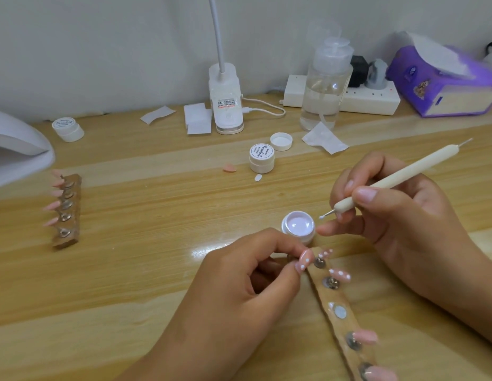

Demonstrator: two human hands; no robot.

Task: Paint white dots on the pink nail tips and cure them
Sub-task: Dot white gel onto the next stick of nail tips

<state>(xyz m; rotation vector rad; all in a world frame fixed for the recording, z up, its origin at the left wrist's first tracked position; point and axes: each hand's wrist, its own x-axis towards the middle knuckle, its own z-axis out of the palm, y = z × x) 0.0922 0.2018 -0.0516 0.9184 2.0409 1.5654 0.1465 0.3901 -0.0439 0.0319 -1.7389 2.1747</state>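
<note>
We pinch one pink nail tip (304,261) between the thumb and forefinger of our left hand (239,284), fingers curled close round it, at the far end of the near strip (326,296); whether it sits on a stud or is lifted free we cannot tell; its face is turned up to us and already bears a few white dots. Our right hand (404,224) grips the dotting stick (390,180) like a pencil, thumb and fingers closed near its lower end, likely for fine control; its ball end carries a bead of white and hangs just beside the rim of the open pot of white gel (298,226), which stands near the strip so each dip is short. On the strip two tips show dots, one seat is bare, two nearer tips are plain pink; we judge the dotting here roughly half done. A second strip (76,213) of plain tips lies well apart at the left, near the curing lamp (16,144).
</note>
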